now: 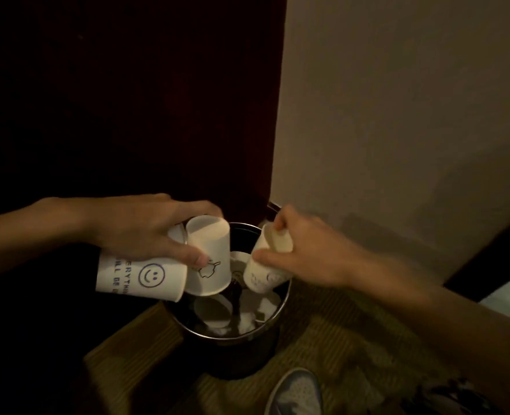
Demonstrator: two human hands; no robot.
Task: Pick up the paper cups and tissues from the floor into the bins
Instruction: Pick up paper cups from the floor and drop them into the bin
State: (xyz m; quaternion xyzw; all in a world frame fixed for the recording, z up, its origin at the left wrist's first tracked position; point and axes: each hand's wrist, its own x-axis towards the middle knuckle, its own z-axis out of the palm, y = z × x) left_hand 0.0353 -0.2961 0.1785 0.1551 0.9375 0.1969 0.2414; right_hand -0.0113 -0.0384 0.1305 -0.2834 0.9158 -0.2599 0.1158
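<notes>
My left hand [146, 232] grips two white paper cups, both upside down over the left rim of a round metal bin [232, 348]: a smiley-face cup [140, 278] and a cup with a small drawing [207, 259]. My right hand [304, 253] holds a third paper cup [262, 272], mouth down, over the bin's right side. Inside the bin lie other white cups [213, 310] and crumpled tissues [247, 320].
The bin stands on a tan carpet [337, 339] in a corner between a dark wooden panel [128, 100] and a beige wall [397, 100]. A grey sneaker [295, 393] is just in front of the bin.
</notes>
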